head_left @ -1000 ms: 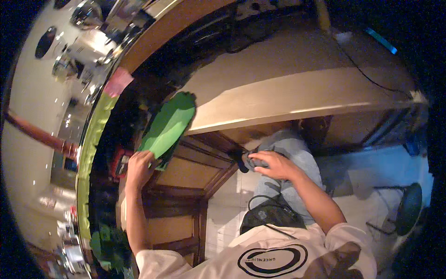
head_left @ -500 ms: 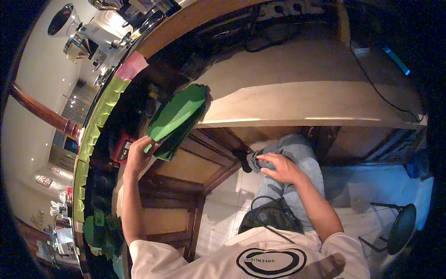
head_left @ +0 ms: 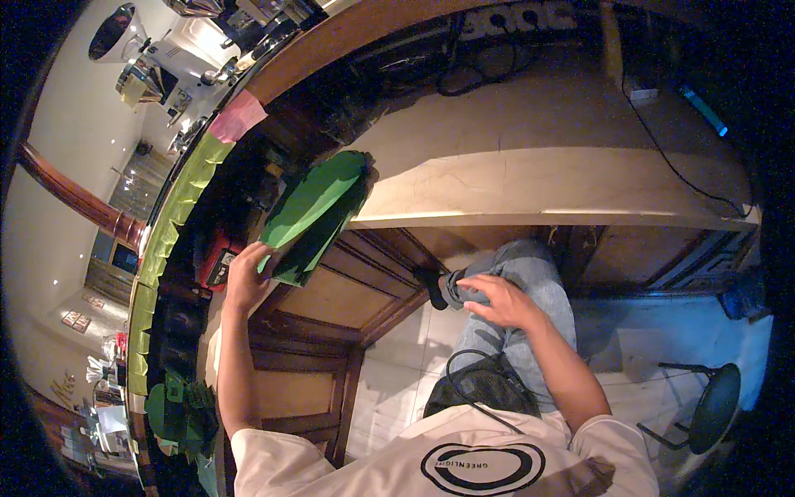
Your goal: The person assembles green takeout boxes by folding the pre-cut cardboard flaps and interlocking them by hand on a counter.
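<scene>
My left hand pinches the near end of a floppy green layered thing with a rounded far end. Its lighter upper layer lies over darker green layers that hang apart beneath it, and I cannot make out its exact kind. The far end reaches the left part of the wooden counter. Over my lap, my right hand hovers with its fingers apart, holding nothing. Beside my left forearm, at the lower left, sits a dark green hat-like thing.
A wooden counter with a black cable crosses in front of me, above panelled cabinet doors. Yellow-green paper strips and a pink piece line the left ledge. A red box lies near my left hand. A dark stool stands right.
The lower layers of the green thing have spread a little further from the upper one. Both hands stay almost where they were.
</scene>
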A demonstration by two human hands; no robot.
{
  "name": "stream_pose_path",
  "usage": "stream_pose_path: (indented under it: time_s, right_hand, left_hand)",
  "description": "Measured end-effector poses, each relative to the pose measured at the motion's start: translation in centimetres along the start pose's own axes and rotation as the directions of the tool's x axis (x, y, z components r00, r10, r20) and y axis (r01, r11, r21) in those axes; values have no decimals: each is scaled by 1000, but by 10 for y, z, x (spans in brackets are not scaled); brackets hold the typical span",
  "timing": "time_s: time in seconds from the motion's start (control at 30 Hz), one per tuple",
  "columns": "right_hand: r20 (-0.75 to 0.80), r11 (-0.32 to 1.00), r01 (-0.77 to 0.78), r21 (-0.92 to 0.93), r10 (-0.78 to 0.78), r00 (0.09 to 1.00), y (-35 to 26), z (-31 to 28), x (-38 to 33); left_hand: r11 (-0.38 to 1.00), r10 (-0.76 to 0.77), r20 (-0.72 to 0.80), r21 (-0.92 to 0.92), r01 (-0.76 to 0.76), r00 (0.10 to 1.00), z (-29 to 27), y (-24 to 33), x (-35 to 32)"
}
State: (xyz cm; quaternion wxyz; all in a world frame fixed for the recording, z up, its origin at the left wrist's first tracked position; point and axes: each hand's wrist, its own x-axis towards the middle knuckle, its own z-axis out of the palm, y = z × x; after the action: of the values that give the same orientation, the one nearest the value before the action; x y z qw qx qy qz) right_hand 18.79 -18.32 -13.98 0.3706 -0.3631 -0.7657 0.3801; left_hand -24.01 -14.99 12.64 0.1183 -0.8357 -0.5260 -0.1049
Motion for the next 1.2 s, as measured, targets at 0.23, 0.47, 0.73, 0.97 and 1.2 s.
stream_pose_path:
  time_s: [0.23,0.47,0.73,0.97,1.2]
  right_hand:
    - [-8,1000,8,-11,-8,1000,5,3,2]
    - [12,1000,6,0,-6,1000,-1,-1,3]
    - [-4,1000,2,-26,-2,1000,11,4,1]
    - [-106,993,120,11,-118,987,34,18,-4]
    - [-160,731,124,671,-21,987,14,11,-14]
  left_hand:
    - [989,72,-136,138,-53,988,-1,4,1]
    - [917,216,-198,377,-129,956,-18,11,8]
    - [788,541,-694,615,2,475,-144,88,-3]
    - [965,-191,-870,-252,-77,454,-85,128,10]
    - [453,-646,-476,-868,-202,597,37,143,96]
